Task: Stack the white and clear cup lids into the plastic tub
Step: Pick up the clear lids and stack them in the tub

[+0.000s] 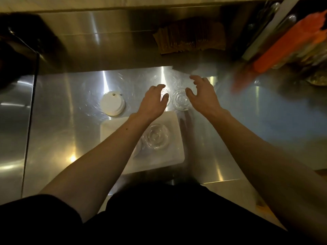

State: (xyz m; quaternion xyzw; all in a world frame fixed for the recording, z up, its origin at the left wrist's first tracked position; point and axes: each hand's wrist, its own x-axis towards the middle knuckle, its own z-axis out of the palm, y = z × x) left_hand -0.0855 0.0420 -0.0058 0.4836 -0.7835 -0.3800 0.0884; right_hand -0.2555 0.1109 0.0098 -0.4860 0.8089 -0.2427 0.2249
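Note:
A white plastic tub (174, 152) sits on the steel counter near me, with a stack of clear lids (155, 137) inside it. Beyond the tub a stack of clear lids (180, 99) stands on the counter between my hands. Another clear lid (166, 96) shows partly under my left hand's fingers. A stack of white lids (112, 103) rests to the left. My left hand (154, 101) hovers open just left of the clear stack. On the other side, my right hand (201, 96) is open with fingers spread. Neither hand holds anything.
A pile of brown paper sleeves (189, 38) lies on the raised steel ledge at the back. Orange and clear packaged items (283, 48) crowd the right rear. A dark object (16, 43) stands at far left. The steel counter (62, 138) stretches left of the tub.

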